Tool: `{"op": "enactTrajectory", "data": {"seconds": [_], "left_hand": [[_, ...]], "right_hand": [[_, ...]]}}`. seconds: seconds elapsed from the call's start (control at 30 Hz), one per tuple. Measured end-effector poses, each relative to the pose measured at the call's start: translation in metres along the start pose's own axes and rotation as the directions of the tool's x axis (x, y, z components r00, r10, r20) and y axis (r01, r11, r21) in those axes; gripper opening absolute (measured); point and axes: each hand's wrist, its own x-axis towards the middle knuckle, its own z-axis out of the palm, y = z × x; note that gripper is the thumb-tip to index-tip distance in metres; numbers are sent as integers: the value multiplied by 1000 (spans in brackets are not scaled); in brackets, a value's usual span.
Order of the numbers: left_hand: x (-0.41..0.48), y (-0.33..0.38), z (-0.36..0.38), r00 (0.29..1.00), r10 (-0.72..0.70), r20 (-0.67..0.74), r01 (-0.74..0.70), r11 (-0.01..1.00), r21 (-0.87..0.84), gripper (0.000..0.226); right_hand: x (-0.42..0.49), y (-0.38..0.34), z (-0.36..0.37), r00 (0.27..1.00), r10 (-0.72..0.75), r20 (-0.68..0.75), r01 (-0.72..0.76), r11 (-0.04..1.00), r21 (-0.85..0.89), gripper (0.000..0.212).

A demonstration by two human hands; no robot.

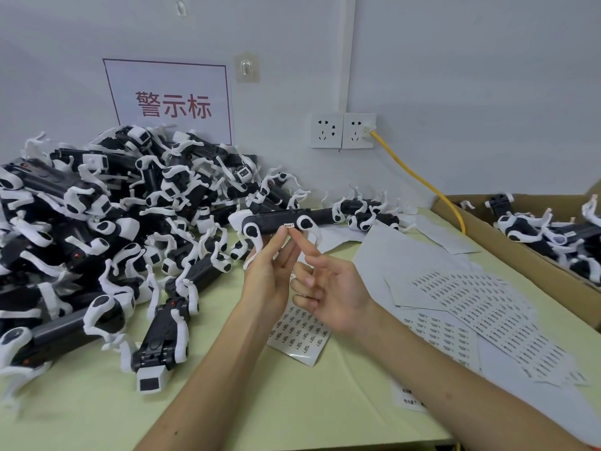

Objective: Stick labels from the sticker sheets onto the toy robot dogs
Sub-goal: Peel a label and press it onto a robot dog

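Your left hand (271, 275) pinches the raised dog (273, 222) under its body while your right hand (328, 288), holding nothing, points its index at the label (288, 225); likely light, rigid plastic, so avoid the thin legs.

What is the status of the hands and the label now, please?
Left hand holds toy robot dog up. Right hand presses label onto its black body with the index finger. Nothing in the way.

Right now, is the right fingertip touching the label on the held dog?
Touching: the head view shows a fingertip of the right hand meeting the label on the toy dog, no gap.
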Motion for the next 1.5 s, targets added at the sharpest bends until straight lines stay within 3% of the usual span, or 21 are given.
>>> {"op": "enactTrajectory", "data": {"seconds": [0.27,0.47,0.63,0.8,0.93,1.1,1.3,1.5], "left_hand": [[-1,0,0,999,-29,19,29,999,22,18],[-1,0,1,1000,-3,-29,3,1000,17,38],[-1,1,1,998,10,-64,-9,1000,18,38],[-1,0,1,999,8,-51,-7,1000,9,25],[-1,0,1,999,18,-37,-17,1000,16,31],[-4,2,3,999,31,-44,-29,999,31,7],[-4,4,8,990,37,-133,-40,999,-16,1],[-6,3,11,958,104,-266,-106,994,8,10]], "right_hand": [[0,-1,-1,1000,-16,13,16,1000,10,56],[0,1,1,1000,-7,-4,7,1000,-6,56],[0,0,1,1000,0,-1,0,1000,-9,57],[0,0,1,1000,-7,-1,7,1000,-10,56],[-1,0,1,1000,-13,-2,13,1000,-13,54],[0,0,2,1000,6,-8,-6,1000,-18,57],[0,1,1,1000,4,3,-4,1000,-16,58],[-1,1,1,1000,25,6,-25,999,-41,57]]}}
